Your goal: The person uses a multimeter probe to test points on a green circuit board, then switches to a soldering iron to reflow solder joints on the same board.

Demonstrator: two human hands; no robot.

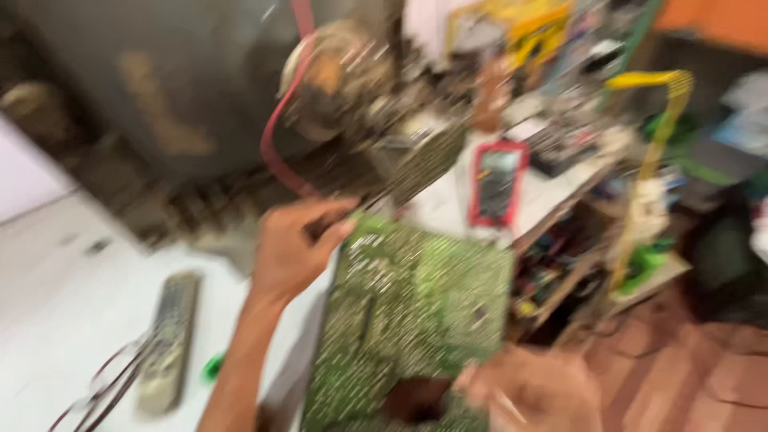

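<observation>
Two hands are on one green circuit board, which sits low and centre in the view, tilted up with its soldered side showing. The left hand holds the board's upper left corner, at about ten o'clock from its middle, fingers curled over the edge and thumb pressed against it. The right hand is at about five o'clock from the board's middle, touching its lower right edge; it is so blurred that I cannot tell whether its fingers are spread or closed.

Above the board, at twelve o'clock, hangs one bundle of dusty parts with one red cable looping down its left side. At two o'clock from the board lies one red-cased meter on the white table. One grey remote control lies on the table at nine o'clock, well apart from the board, with thin wires beside it. One yellow ribbon cable arches at the far right.
</observation>
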